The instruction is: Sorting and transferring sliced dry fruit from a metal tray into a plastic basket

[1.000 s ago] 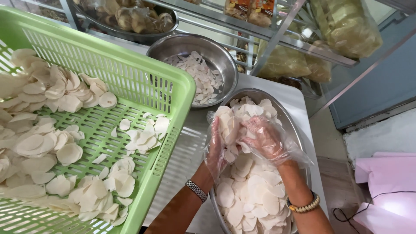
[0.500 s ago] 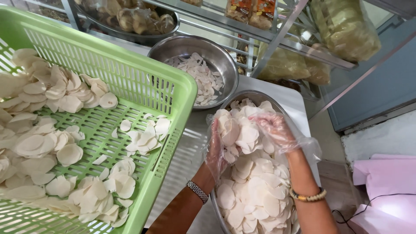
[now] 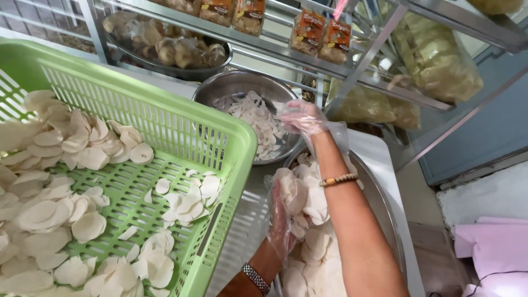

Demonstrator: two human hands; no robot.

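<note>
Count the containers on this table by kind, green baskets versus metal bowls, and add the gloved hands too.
Green basket: 1
Metal bowls: 3, the far bowl, the near bowl and a shelf bowl
Gloved hands: 2, left hand and right hand
Total: 6

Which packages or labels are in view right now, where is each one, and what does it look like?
Two small snack packs: upright on the upper metal shelf, right of centre; clear wrap, orange labels, brown contents.
Two more packs: same shelf, at the top edge; orange-brown labels, cut off by the frame.
Large clear bags: on the rack at right; bulging, filled with pale yellow chips, no label visible.
No signs or screens in view.
</note>
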